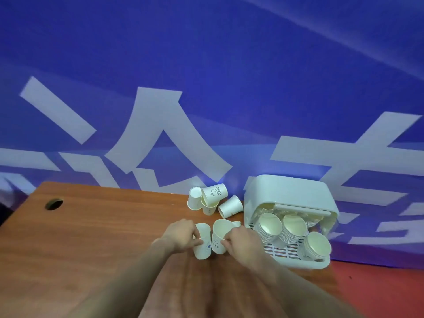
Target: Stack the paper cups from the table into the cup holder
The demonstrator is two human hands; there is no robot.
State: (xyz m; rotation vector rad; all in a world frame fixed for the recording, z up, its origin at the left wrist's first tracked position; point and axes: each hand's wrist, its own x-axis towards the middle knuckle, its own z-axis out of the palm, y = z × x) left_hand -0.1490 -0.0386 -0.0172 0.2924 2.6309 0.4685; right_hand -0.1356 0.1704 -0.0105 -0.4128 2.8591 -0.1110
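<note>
My left hand (181, 235) grips a white paper cup (203, 243) that stands upside down on the wooden table (91, 237). My right hand (241, 241) holds a second cup (219, 235), tilted with its mouth up, right beside the first. Behind them lie several loose cups: one marked "Bear" (214, 193), one on its side (230, 206), and others (195, 201) touching them. The white cup holder (289, 193) stands at the right with its front open. Three stacks of cups (269, 227) lean out of it.
A round cable hole (54, 204) is in the table's far left. A blue banner with large white characters (160, 138) hangs directly behind the table. Red floor (378, 290) shows past the table's right edge, below the holder.
</note>
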